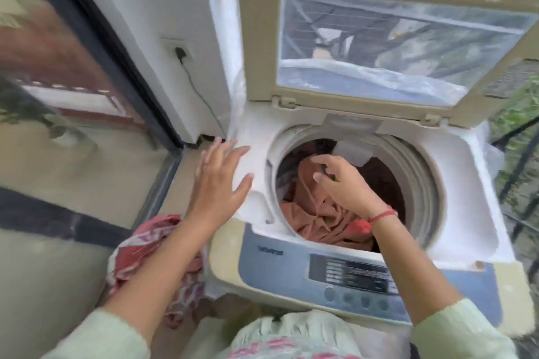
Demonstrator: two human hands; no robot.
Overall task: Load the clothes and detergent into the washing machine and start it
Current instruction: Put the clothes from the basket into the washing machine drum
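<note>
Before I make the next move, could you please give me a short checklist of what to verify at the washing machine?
1. Lid raised and clear of the drum: ok.
2. Clothes in the drum: ok, a peach cloth lies inside.
3. All clothes loaded: not ok, a red patterned cloth is outside, at the machine's left side.
4. Plug in the wall socket: ok.
5. Detergent added: cannot tell, none shows.
6. Hands free: left hand open, ok; right hand curled over the drum, cannot tell whether it holds anything.
</note>
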